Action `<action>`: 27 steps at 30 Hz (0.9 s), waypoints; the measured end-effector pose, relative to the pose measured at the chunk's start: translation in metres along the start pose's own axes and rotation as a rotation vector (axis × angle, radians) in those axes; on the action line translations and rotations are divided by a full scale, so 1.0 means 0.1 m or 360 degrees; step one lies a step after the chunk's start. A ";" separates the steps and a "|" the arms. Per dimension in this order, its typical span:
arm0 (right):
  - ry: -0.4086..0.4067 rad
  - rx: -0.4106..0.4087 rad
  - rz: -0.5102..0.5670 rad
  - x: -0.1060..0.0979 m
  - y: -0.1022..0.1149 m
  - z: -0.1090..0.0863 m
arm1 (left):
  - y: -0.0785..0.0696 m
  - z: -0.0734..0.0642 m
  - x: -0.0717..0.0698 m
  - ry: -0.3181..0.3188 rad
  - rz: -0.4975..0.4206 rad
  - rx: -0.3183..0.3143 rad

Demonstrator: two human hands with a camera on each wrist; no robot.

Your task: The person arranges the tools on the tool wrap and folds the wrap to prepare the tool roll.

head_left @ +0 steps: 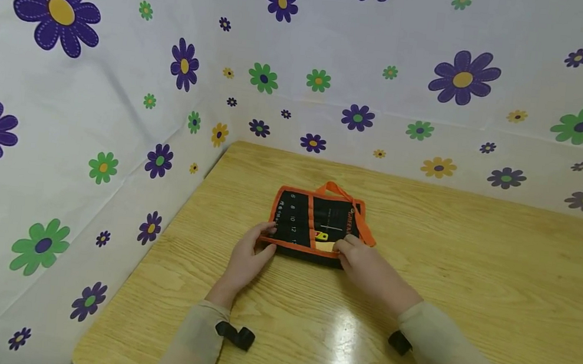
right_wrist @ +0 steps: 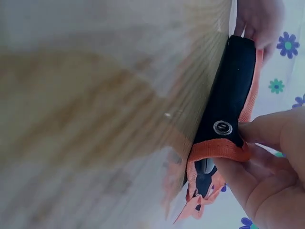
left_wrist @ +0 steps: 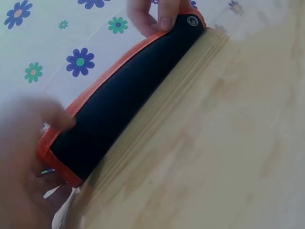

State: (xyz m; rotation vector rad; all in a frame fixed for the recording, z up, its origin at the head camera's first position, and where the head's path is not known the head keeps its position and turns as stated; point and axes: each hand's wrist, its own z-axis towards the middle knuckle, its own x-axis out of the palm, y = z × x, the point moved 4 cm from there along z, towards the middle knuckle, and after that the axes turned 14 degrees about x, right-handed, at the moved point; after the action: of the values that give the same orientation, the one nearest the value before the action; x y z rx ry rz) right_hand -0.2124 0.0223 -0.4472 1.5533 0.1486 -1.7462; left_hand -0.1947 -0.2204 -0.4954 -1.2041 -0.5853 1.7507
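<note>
A black fabric tool roll [head_left: 335, 210] with orange edging and printed numbers lies on the table, its front edge folded up. At its near left corner my left hand [head_left: 249, 254] grips the edge, thumb on the front and fingers round the side. My right hand [head_left: 375, 274] pinches the near right corner; in the right wrist view its thumb presses beside a metal eyelet [right_wrist: 222, 128]. A small yellow-and-red piece [head_left: 321, 236] shows in a pocket, next to a pale flat piece [head_left: 324, 246] partly hidden by the fold. An orange strap [head_left: 365, 228] trails over the right side.
The wood-grain table [head_left: 474, 272] reaches toward me and to the right. A white sheet with printed flowers [head_left: 295, 46] hangs behind the table and along its left side. Black bands [head_left: 237, 336] are strapped at both wrists.
</note>
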 end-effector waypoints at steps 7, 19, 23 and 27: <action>-0.0051 -0.0033 -0.0060 -0.01 -0.02 0.05 | -0.03 0.01 -0.06 -0.0185 0.0156 0.0215; -0.0010 -0.0207 -0.0501 -0.01 0.08 0.06 | -0.03 0.05 -0.03 -0.0273 0.0290 0.0096; 0.0043 -0.0250 -0.0642 -0.01 0.05 0.06 | -0.04 0.07 0.00 -0.0295 0.0308 0.0110; 0.0090 -0.0266 -0.0758 0.01 0.01 0.09 | -0.01 0.09 0.02 -0.0298 0.0316 0.0071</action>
State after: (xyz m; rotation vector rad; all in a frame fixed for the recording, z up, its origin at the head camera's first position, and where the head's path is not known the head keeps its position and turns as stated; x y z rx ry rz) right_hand -0.2193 0.0161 -0.4451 1.5262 0.7252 -1.9857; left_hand -0.2024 -0.2170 -0.4915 -1.1053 -0.5474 2.0495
